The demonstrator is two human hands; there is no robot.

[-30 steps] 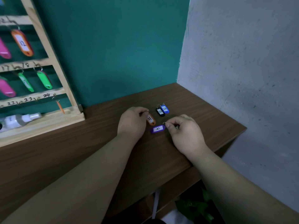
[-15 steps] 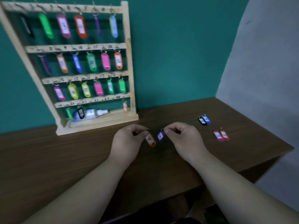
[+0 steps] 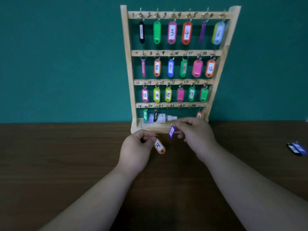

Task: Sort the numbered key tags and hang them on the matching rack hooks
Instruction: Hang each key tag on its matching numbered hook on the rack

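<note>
**Q:** Key tags in play, where are they?

**A:** The left hand (image 3: 135,152) pinches the metal ring of an orange plastic key tag (image 3: 159,146) between thumb and curled fingers. The tag hangs tilted just right of that hand, and its white label reads 21. The right hand (image 3: 195,135) pinches the ring of a purple plastic key tag (image 3: 171,131), which dangles at the left of its fingertips. That tag is turned partly edge-on, so its number is unreadable.

**Q:** What is under the hands?

**A:** A dark brown wood-grain bench (image 3: 66,155), matte and dim, with its grain running side to side. Both tags hang over it. I cannot tell whether the orange one's tip brushes the top.

**Q:** And beyond them?

**A:** A pale wooden rack (image 3: 125,64) stands upright just beyond the right hand, at the back of the bench against a flat teal wall (image 3: 58,55). It has four rails with handwritten numbers and hooks, and most hooks carry coloured tags. The bottom rail holds a green and a black tag beyond the left hand and an orange one beyond the right hand. A white plastic bottle (image 3: 161,117) lies on its side in the rack's base, behind the green and black tags.

**Q:** Anything else on the surface?

**A:** Well off to the right of the right hand, near the picture's edge, a loose black tag (image 3: 292,150) and a loose blue tag (image 3: 300,147) lie side by side, touching. The wall meets the bench in a straight line about level with the right hand's fingertips.
</note>
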